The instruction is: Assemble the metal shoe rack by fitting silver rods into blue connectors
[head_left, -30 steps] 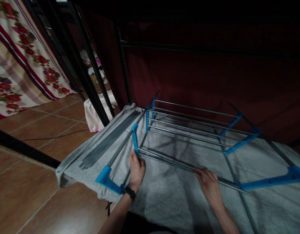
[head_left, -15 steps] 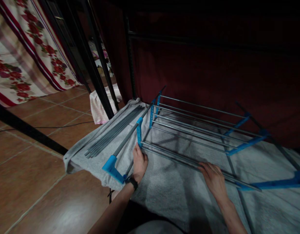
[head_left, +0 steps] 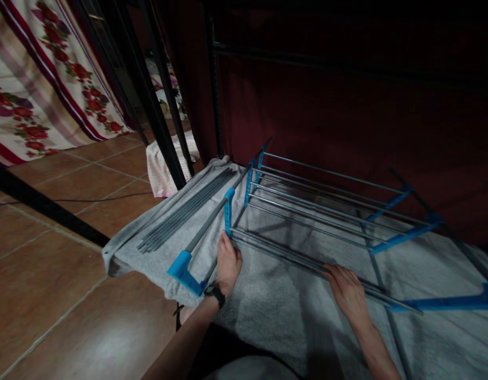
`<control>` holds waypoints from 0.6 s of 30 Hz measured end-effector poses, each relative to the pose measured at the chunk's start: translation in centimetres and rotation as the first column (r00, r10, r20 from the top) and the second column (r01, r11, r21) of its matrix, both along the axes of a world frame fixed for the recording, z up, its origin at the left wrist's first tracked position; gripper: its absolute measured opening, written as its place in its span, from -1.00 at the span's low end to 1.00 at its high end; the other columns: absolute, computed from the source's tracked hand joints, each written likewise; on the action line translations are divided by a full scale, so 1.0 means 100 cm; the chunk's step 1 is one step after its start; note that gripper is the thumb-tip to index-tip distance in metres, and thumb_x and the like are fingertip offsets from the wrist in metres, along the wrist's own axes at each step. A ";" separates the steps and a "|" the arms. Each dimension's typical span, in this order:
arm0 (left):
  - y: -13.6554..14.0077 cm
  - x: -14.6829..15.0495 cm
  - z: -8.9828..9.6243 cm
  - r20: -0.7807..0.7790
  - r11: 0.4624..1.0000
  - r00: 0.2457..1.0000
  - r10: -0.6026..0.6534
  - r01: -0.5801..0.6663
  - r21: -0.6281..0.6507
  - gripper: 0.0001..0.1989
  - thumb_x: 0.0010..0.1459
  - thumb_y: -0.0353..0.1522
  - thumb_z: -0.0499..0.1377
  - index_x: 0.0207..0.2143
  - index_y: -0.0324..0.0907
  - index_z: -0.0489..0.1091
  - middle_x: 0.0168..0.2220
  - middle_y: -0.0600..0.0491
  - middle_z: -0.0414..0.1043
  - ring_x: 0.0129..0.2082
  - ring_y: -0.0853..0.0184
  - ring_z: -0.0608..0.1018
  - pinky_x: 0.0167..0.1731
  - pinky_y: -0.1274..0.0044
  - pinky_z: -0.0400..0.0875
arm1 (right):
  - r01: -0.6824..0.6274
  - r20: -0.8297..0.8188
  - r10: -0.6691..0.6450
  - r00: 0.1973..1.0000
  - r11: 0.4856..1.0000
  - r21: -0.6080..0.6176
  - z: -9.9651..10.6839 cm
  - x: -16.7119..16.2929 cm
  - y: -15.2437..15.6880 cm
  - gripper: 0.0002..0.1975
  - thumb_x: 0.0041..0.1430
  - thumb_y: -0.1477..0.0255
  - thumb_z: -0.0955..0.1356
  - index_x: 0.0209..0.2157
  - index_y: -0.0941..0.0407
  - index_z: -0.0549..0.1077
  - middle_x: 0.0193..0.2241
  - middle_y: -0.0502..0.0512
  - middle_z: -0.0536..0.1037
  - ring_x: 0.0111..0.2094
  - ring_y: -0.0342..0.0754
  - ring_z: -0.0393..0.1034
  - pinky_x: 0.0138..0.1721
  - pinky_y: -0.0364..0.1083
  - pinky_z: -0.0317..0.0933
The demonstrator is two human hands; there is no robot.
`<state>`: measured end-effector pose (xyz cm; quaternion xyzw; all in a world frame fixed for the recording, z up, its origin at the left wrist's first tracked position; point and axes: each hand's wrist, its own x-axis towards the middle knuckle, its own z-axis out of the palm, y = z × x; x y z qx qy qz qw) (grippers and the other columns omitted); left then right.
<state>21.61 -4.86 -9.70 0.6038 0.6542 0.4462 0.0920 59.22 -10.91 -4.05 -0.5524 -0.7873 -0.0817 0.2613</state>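
A partly assembled rack of grey metal rods and blue plastic brackets lies on a grey blanket (head_left: 268, 316). My left hand (head_left: 228, 264), with a dark watch at the wrist, is closed on the lower end of a blue bracket (head_left: 227, 211), where rod ends meet it. My right hand (head_left: 347, 293) is closed around a metal rod (head_left: 283, 256) running from that bracket toward the right. The rod's free tip lies over a long blue end piece (head_left: 446, 303). Exactly how the rod sits in the bracket is hidden by my left fingers.
Several loose grey rods (head_left: 188, 211) lie side by side on the blanket at left. A blue corner piece (head_left: 184, 272) sits at the rack's near left end. Black metal posts (head_left: 149, 95) rise beyond, with a striped cloth (head_left: 160, 169) and tiled floor (head_left: 69, 295) past them.
The view has shifted slightly. The rod's free tip has moved a little down and left against the blue end piece; both hands keep their holds.
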 end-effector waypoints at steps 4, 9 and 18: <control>0.000 -0.003 0.004 0.007 1.000 1.000 -0.013 0.013 -0.015 -0.21 0.26 -0.42 0.03 0.46 -0.49 -0.19 0.30 -0.46 0.12 0.36 -0.10 0.24 0.33 0.03 0.21 | 0.014 -0.009 -0.014 1.000 1.000 0.003 0.004 -0.005 0.002 -0.68 0.49 0.27 0.21 -0.07 0.05 0.57 -0.17 0.15 0.66 -0.19 0.08 0.55 -0.11 0.07 0.33; 0.003 -0.012 0.011 0.015 1.000 1.000 -0.022 0.023 -0.007 -0.17 0.28 -0.25 0.04 0.46 -0.51 -0.16 0.28 -0.47 0.12 0.32 -0.17 0.25 0.30 -0.01 0.24 | 0.095 -0.008 -0.096 0.995 0.995 -0.026 0.017 -0.023 -0.002 -0.78 0.47 0.38 0.27 -0.11 0.05 0.56 -0.19 0.13 0.65 -0.19 0.07 0.52 -0.09 0.07 0.32; 0.004 -0.016 0.017 0.027 0.997 0.999 0.025 -0.027 0.075 0.01 0.06 -0.13 0.16 0.49 -0.31 -0.07 0.41 -0.37 0.05 0.37 -0.37 0.17 0.29 -0.13 0.18 | 0.179 0.013 -0.178 0.984 0.981 -0.080 0.021 -0.031 0.010 -0.93 0.37 0.39 0.41 -0.14 0.04 0.54 -0.25 0.05 0.61 -0.19 0.00 0.47 -0.04 0.02 0.28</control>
